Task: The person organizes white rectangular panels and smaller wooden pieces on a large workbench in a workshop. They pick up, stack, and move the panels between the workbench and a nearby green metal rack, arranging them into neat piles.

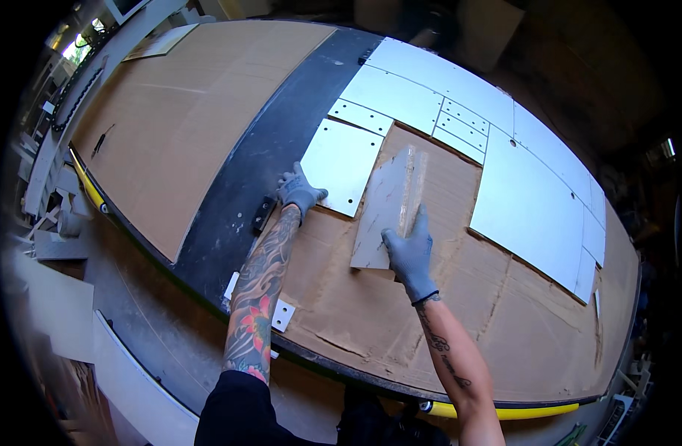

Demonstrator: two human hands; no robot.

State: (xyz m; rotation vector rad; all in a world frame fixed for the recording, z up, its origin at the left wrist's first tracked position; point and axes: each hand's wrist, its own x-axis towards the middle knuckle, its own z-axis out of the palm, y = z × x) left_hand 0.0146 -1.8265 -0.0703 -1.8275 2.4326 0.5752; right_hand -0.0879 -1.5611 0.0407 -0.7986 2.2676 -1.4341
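Observation:
My right hand (410, 256), in a grey glove, grips a flat panel (380, 215) by its near end, with the thumb on one side and the fingers on the other. The panel is tilted above the brown board; its pale face carries dark marks and its long edge looks rough and brownish. At the left, my gloved left hand (301, 193) has its fingers spread at the near left corner of a white panel (344, 163) with round holes. Its thumb lies on that panel. The white panel rests flat, its left side along a black strip (259, 156).
Several white cut panels (534, 215) lie on the brown board (430, 334) at the right and far side. A small white piece with holes (282, 316) lies by my left forearm. A thin dark tool (99, 143) sits far left. Yellow bars (504, 411) line the table edge.

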